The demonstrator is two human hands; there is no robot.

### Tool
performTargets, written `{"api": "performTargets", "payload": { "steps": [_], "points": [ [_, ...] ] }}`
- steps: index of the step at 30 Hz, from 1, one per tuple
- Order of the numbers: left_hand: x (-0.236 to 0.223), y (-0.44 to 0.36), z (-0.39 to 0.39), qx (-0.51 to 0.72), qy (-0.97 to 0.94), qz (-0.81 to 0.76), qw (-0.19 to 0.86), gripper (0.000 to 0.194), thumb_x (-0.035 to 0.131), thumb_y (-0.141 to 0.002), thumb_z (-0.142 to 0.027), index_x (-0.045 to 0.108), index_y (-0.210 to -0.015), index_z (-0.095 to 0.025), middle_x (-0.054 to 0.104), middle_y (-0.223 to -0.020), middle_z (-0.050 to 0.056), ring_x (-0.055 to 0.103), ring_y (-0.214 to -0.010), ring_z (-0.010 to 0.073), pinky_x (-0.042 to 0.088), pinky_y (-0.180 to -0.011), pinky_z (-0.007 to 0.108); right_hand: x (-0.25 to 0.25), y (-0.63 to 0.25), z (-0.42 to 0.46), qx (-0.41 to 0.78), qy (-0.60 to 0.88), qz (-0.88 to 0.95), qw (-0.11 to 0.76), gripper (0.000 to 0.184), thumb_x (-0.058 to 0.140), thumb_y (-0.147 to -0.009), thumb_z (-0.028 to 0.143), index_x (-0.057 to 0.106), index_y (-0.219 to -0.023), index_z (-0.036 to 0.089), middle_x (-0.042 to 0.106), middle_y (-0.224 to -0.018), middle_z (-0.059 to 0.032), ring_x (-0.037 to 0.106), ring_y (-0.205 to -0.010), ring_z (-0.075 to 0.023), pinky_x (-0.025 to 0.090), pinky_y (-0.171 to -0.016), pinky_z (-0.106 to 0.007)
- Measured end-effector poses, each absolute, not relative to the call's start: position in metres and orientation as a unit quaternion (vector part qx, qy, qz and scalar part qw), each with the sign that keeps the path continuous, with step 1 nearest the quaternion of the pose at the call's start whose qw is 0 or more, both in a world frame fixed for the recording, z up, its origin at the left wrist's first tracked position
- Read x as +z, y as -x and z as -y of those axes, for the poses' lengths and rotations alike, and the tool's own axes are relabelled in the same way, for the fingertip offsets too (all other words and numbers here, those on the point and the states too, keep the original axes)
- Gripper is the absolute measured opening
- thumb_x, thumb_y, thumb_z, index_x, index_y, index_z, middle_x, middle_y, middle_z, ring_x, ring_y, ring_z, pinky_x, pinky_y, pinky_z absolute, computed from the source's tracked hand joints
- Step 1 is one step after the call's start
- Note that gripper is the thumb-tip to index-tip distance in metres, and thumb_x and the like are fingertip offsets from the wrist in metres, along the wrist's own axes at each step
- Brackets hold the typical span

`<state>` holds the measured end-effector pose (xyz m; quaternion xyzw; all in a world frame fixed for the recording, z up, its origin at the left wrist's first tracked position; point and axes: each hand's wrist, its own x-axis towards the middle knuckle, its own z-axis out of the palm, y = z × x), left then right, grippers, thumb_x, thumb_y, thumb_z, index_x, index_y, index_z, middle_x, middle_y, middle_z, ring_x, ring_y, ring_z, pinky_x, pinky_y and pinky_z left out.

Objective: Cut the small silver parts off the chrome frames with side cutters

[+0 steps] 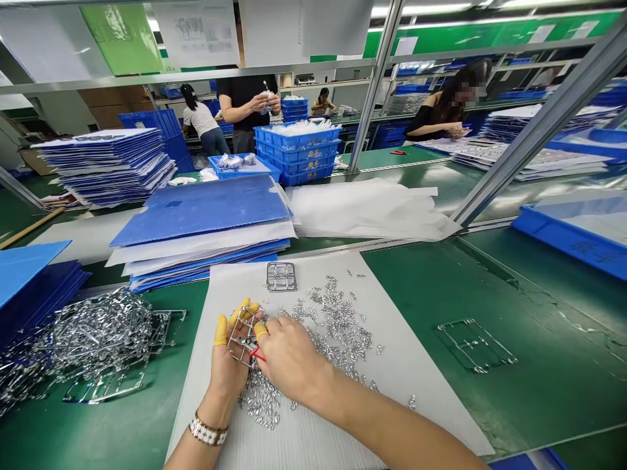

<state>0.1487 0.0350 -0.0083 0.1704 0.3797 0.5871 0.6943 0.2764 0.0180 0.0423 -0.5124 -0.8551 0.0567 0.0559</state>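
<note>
My left hand (229,365), with yellow finger covers on its fingertips, holds a shiny metallic sprue frame (239,352) above a white sheet (196,418). Red-handled nippers (257,353) are gripped in my right hand (294,359), their jaws at the frame's inner bars. My right fingers partly hide the nippers. Many small silvery pieces (343,320) lie scattered on the sheet under and beyond my hands. Farther back on the sheet lies a squarish stack of frames with pieces attached (281,277).
A tangled heap of silvery frames (102,336) lies to the left, one bare frame (477,344) to the right. Behind are stacked blue sheets (206,209), white paper (362,209) and blue crates (298,150). A slanted metal post (529,137) rises at right. Several people work beyond.
</note>
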Motion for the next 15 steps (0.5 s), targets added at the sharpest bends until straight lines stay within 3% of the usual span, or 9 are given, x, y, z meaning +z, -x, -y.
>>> {"api": "performTargets", "payload": {
  "steps": [3,7,15],
  "points": [
    [-0.009,-0.148,-0.035,0.584,-0.149,-0.368,0.708,0.050,0.051,-0.087,-0.052,0.068,-0.116,-0.014,0.071,-0.111,0.012,0.065,-0.104,0.0248,0.053,-0.084,0.033,0.045,-0.282,-0.020,0.049,0.521,0.850,0.067,0.039,0.062,-0.085,0.033,0.059,-0.115,0.009,0.066,-0.097,-0.0149,0.059,-0.091,-0.0294,0.047,-0.079,-0.042],
    [-0.011,-0.146,-0.036,0.577,-0.125,-0.358,0.723,0.046,0.046,-0.091,-0.046,0.070,-0.110,-0.011,0.071,-0.109,0.015,0.068,-0.093,0.0233,0.054,-0.067,0.030,0.044,-0.291,-0.029,0.028,0.546,0.834,0.077,0.028,0.060,-0.086,0.034,0.063,-0.103,0.012,0.065,-0.096,-0.0134,0.058,-0.092,-0.0299,0.045,-0.080,-0.043],
    [-0.010,-0.147,-0.034,0.577,-0.127,-0.369,0.717,0.044,0.049,-0.090,-0.047,0.071,-0.108,-0.013,0.072,-0.105,0.012,0.067,-0.090,0.0211,0.054,-0.072,0.031,0.039,-0.290,-0.037,0.030,0.549,0.833,0.068,0.025,0.060,-0.085,0.033,0.064,-0.098,0.012,0.066,-0.094,-0.0128,0.059,-0.091,-0.0291,0.045,-0.080,-0.042]
  ]
}}
